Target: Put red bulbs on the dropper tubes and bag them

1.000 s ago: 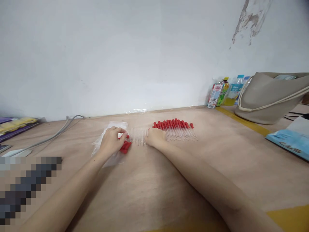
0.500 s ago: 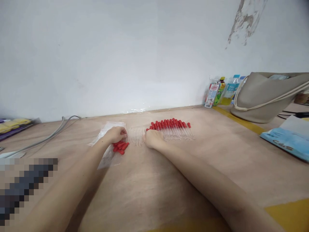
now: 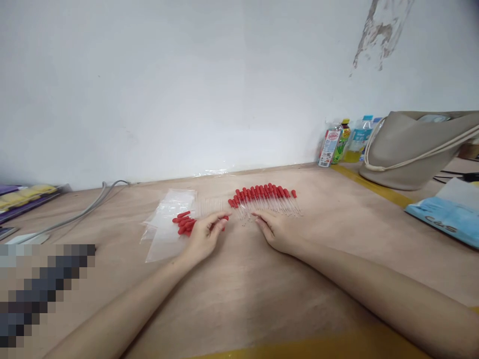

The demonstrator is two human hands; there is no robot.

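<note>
A red rubber dropper bulb (image 3: 225, 223) sits between the fingertips and thumb of my left hand (image 3: 205, 235), low over the table. Just left of that hand lies a pile of red bulbs (image 3: 183, 222) on clear plastic bags (image 3: 164, 244). Behind it, bare glass tubes (image 3: 209, 205) lie side by side, partly hidden by my fingers. My right hand (image 3: 279, 232) has its thumb and fingers parted, with nothing visible in them. It rests beside the lower ends of a row of glass droppers (image 3: 264, 195) topped with red bulbs.
A grey cable (image 3: 88, 203) crosses the left side of the table near a yellow and purple package (image 3: 28, 198). Far right stand drink bottles (image 3: 357, 139), a carton (image 3: 329, 148), a grey bag (image 3: 407, 149) and a blue packet (image 3: 441, 217).
My left hand has come right from the bulb pile, bringing one bulb. My right hand has drawn back and right from the row's left end, where more bulb-topped droppers now show.
</note>
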